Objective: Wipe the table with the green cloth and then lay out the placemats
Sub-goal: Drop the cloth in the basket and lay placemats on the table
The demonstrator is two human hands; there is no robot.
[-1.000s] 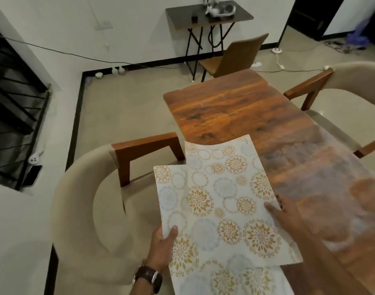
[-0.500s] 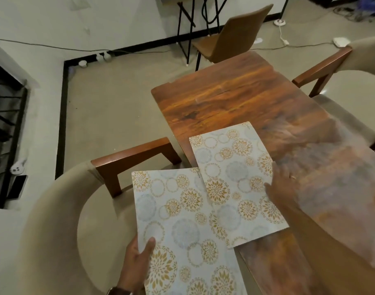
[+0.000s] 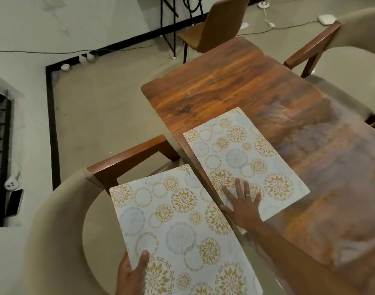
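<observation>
One white placemat [image 3: 244, 154] with gold and blue floral circles lies flat on the wooden table [image 3: 235, 86] near its left edge. My right hand [image 3: 242, 204] presses on the mat's near end with fingers spread flat. My left hand [image 3: 132, 273] grips the near left corner of a second placemat [image 3: 178, 226] of the same pattern, thumb on top, and holds it over the chair seat beside the table. No green cloth is in view.
A beige armchair with wooden arms [image 3: 129, 160] sits under the held mat. Another like it [image 3: 322, 45] stands across the table. A brown chair [image 3: 214, 28] and a black-legged side table stand at the far end. Cables run along the floor.
My right hand drew the top placemat off the stack and laid it flat on the table. The left hand kept the other mat, which now sits lower and apart from the first.
</observation>
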